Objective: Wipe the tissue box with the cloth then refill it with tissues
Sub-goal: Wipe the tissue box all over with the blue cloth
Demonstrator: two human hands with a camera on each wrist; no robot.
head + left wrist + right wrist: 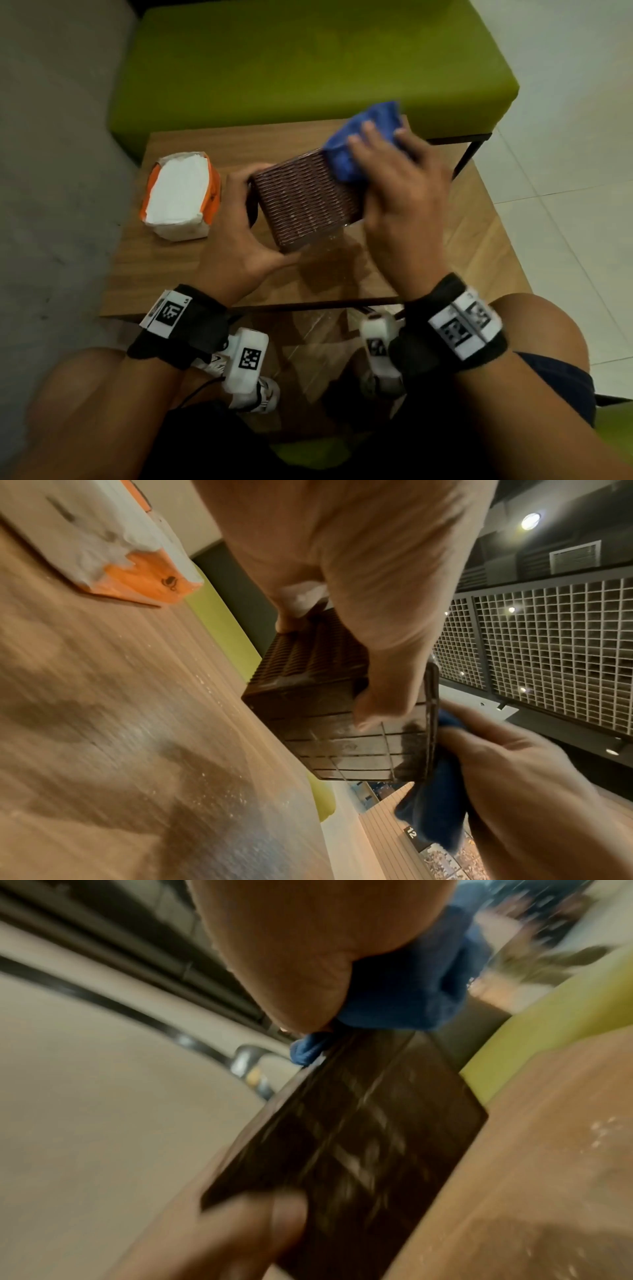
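A dark brown ribbed tissue box (305, 198) stands tilted on the wooden table (178, 274), one edge raised. My left hand (239, 233) grips its near left corner, thumb on the near side and fingers round the far side. My right hand (394, 192) presses a crumpled blue cloth (359, 140) against the box's far right end. The left wrist view shows the box (329, 723) with my thumb on its gridded base and the cloth (435, 804) beside it. In the blurred right wrist view, the cloth (404, 988) sits on the box (349, 1145).
An opened orange-and-white pack of white tissues (180, 195) lies on the table's left side, also in the left wrist view (113, 553). A green upholstered bench (308, 61) stands behind the table. Pale dust specks lie on the wood by the box. My knees are below the table's near edge.
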